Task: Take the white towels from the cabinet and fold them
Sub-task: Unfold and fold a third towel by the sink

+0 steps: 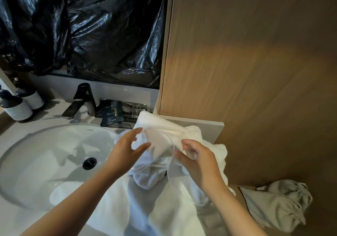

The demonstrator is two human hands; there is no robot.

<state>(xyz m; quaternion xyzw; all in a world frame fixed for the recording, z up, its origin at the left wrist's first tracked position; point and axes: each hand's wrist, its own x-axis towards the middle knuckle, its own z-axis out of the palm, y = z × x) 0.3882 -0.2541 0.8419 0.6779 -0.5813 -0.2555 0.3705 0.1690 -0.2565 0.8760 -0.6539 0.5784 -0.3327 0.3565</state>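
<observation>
Centre-frame, the white towel (pixel 160 141) lies bunched — right hand (pixel 198 161) pinching its hem. Just beside, the left hand (pixel 127 150) is spread open.

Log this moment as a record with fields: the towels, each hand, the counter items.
towel: crumpled heap on the counter right of the sink, unfolded
left hand: fingers straight, at the heap's left side
right hand: pinches a towel edge
second towel: bunched at lower right, apart from both hands
counter items: faucet, two bottles, black packets
backdrop: black plastic sheet
</observation>
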